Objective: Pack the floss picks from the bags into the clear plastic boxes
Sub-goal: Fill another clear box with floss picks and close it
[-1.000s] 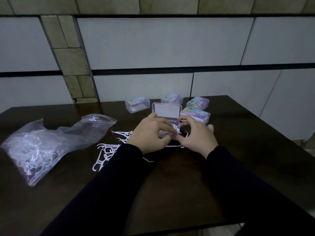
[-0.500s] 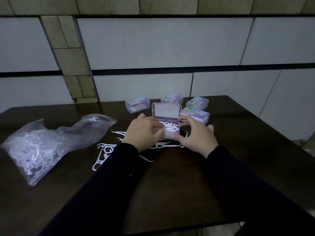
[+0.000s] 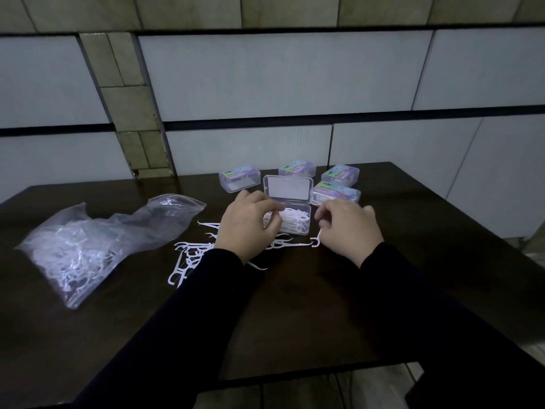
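An open clear plastic box (image 3: 298,228) stands mid-table with its lid (image 3: 287,188) raised, and white floss picks are heaped inside it. My left hand (image 3: 246,224) is at the box's left end, thumb and curled fingers around a small bunch of the picks there. My right hand (image 3: 349,228) is just right of the box and pinches a single floss pick (image 3: 316,241) that hangs down to the tabletop. Several loose floss picks (image 3: 188,255) lie scattered on the dark table, partly under my left wrist. A clear bag (image 3: 88,246) holding many more picks lies at the left.
Behind the open box stand several closed clear boxes with coloured labels: one at the left (image 3: 239,178), others behind (image 3: 297,168) and to the right (image 3: 340,173) (image 3: 336,192). The table's front edge (image 3: 295,376) is near my arms. A tiled wall rises behind.
My left hand drew back from over the box to its left end, uncovering the picks inside. My right hand left the box's front corner, moved right and picked up a single pick.
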A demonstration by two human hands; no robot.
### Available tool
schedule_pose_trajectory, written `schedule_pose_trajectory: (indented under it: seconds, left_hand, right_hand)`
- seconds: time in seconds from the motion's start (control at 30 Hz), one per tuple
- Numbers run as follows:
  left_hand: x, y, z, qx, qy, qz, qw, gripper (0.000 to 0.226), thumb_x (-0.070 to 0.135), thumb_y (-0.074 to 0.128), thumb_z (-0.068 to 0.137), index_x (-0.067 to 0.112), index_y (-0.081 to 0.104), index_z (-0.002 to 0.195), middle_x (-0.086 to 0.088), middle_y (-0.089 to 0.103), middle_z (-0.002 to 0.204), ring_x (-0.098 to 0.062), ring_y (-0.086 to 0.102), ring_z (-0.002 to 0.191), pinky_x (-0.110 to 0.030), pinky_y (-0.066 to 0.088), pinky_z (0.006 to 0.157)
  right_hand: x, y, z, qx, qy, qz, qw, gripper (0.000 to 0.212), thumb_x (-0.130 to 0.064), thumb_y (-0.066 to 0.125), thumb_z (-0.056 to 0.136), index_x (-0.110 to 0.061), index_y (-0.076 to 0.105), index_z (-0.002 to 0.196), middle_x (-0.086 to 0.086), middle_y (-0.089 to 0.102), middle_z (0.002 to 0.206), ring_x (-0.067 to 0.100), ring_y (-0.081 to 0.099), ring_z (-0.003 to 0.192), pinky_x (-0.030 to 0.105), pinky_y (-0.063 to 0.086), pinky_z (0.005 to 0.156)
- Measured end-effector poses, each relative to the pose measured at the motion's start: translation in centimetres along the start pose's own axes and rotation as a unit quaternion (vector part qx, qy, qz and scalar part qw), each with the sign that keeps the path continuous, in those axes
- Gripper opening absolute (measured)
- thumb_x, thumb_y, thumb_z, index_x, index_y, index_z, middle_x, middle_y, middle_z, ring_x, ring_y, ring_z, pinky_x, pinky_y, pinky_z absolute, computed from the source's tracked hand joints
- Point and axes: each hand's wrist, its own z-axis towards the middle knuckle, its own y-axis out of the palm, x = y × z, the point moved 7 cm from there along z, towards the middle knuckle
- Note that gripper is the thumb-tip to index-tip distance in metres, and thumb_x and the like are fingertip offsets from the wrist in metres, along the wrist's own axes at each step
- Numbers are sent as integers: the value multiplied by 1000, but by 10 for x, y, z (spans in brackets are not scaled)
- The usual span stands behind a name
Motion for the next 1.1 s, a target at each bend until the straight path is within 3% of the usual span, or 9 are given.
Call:
schedule_pose_trajectory:
  seconds: [0.17, 0.33, 0.57, 0.63, 0.83, 1.0, 1.1]
  left_hand:
    - [4, -1, -12, -9, 10, 21, 1000, 20, 26, 57, 88, 24, 74, 98, 8, 68, 98, -13, 49, 87, -22, 36, 69]
    - [2, -9, -25, -60, 26, 71, 995, 23, 28, 56, 86, 26, 75, 98, 9, 67, 108, -13, 48, 87, -25, 36, 69]
    - [-23, -17, -37, -270, 8, 62, 961, 42, 34, 58, 88, 34, 56, 129, 14, 46, 139, -9, 39, 119, -29, 37, 101]
    - [-30, -22, -39, -297, 10, 50, 953, 48, 34, 63, 85, 34, 53, 132, 13, 41, 142, -10, 36, 125, -32, 33, 107]
    - [-50, -22, -44, -299, -25, 33, 953, 47, 45, 64, 84, 35, 55, 130, 11, 46, 140, -9, 37, 127, -30, 33, 108]
    - [-52, -29, -40, -243, -24, 50, 968, 44, 50, 60, 87, 31, 59, 126, 10, 56, 131, -7, 45, 119, -27, 38, 101]
    - [-59, -36, -39, -261, -34, 28, 964, 46, 48, 62, 86, 31, 58, 129, 8, 54, 132, -10, 46, 122, -28, 37, 103]
  right_hand:
    - [-5, 7, -10, -89, 2, -100, 991, 45, -21, 57, 90, -33, 52, 133, -4, 58, 126, 18, 51, 117, 42, 33, 101]
    - [-10, 10, -14, -85, -17, -130, 988, 29, -26, 57, 94, -34, 62, 121, -7, 62, 121, 17, 52, 113, 41, 32, 99]
    - [-37, 10, -24, -55, -76, -102, 990, 17, -34, 56, 95, -33, 69, 106, -10, 66, 108, 16, 54, 107, 44, 27, 103]
    - [-45, 11, -26, -45, -88, -91, 991, 16, -34, 56, 94, -32, 69, 105, -10, 66, 104, 15, 55, 104, 43, 28, 101]
    - [-65, 9, -25, -29, -129, -64, 989, 27, -44, 51, 95, -34, 64, 116, -9, 64, 116, 16, 52, 110, 40, 30, 96]
    - [-80, 19, -25, -77, -153, -54, 984, 67, -75, 51, 78, -34, 54, 132, -10, 57, 133, 13, 47, 124, 40, 28, 102]
    - [-89, 26, -27, -76, -151, -65, 984, 77, -80, 45, 76, -33, 49, 136, -8, 53, 138, 16, 44, 128, 45, 22, 106]
